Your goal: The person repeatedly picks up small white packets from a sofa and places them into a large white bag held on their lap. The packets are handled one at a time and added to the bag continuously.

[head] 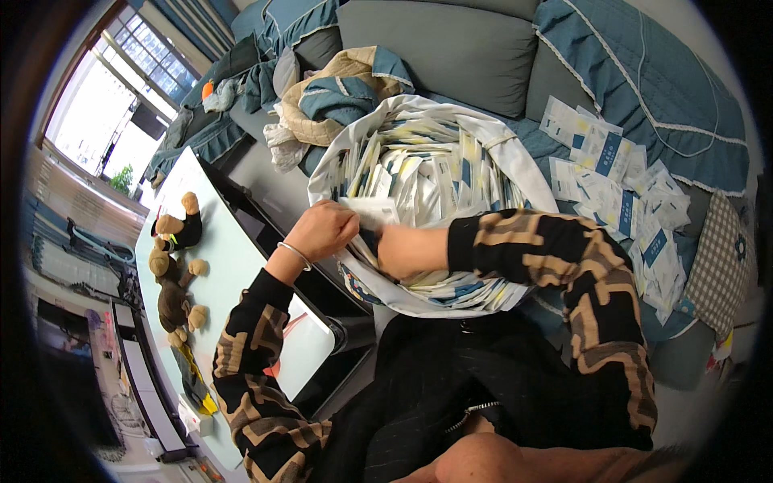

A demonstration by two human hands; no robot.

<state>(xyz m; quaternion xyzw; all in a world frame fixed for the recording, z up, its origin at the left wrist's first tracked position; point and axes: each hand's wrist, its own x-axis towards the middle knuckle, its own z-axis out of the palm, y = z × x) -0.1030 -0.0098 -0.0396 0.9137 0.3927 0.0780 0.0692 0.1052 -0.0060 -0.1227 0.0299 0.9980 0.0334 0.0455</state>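
A large white fabric bag stands before me, rim folded outward, packed with rings of flat white, blue and yellow packets. My left hand, with a bangle at its wrist, is closed at the bag's left rim. From its fingers a white packet reaches over the bag's contents. Close beside it, my right hand is blurred by motion above the front left part of the bag. Its fingertips cannot be made out, so whether it grips anything is unclear.
Loose packets lie heaped on the sofa to the right, near a checked cushion. At left, a glass-topped table bears plush monkeys and a small white box. A crumpled quilt lies behind the bag.
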